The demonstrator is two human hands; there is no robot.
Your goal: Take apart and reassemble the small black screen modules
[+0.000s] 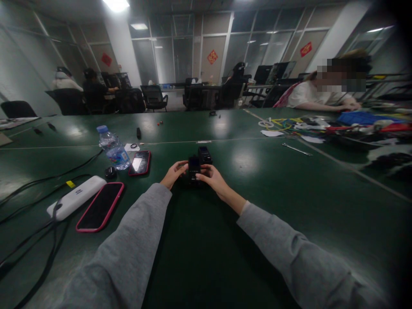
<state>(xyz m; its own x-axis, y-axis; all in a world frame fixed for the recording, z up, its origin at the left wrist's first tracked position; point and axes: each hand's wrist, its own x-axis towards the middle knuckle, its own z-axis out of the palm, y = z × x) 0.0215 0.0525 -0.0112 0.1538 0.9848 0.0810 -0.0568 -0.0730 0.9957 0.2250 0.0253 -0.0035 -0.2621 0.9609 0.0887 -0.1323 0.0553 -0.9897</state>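
Between my two hands is a small black device (pixel 194 166) with a dark screen and buttons below it. My left hand (pixel 175 174) grips its left side, fingers curled against the edge. On the other side my right hand (pixel 214 179) holds it too, with the thumb over the lower front near the buttons. A second, similar black device (pixel 205 153) lies on the table just behind and to the right, close to my right fingertips. Whether the held device touches the table is hard to make out.
On the green table (pixel 199 257), left, are a pink-edged phone (pixel 101 207), a white power bank (pixel 77 197), cables, a second phone (pixel 140 163) and a water bottle (pixel 113 148). Rightward lie a wrench (pixel 296 149) and a cable heap (pixel 360 122), with a person (pixel 309 94) seated behind it.
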